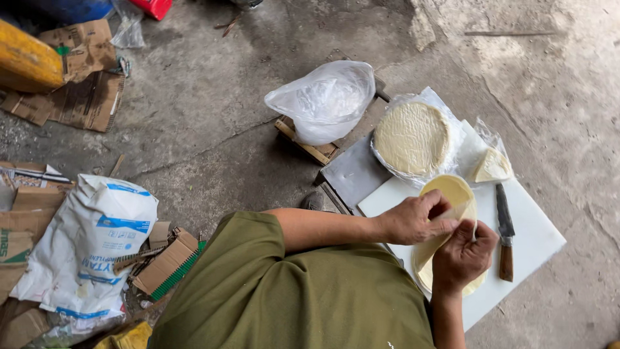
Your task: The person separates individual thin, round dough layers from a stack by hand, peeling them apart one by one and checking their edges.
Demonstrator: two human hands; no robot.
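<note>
My left hand [413,220] and my right hand [462,255] both pinch a thin, pale yellow round sheet of dough [452,190], lifted and folding over a stack of the same sheets [423,268] beneath them. The stack lies on a white cutting board [536,239]. A knife [505,232] with a wooden handle rests on the board just right of my right hand, its blade pointing away from me.
A round stack of pale sheets in clear plastic [413,139] sits beyond the board, with cut wedge pieces in a plastic bag [492,167] beside it. A white plastic bag [326,100] rests on a wooden block. A printed white sack [90,245] and cardboard scraps [84,97] lie on the concrete floor at left.
</note>
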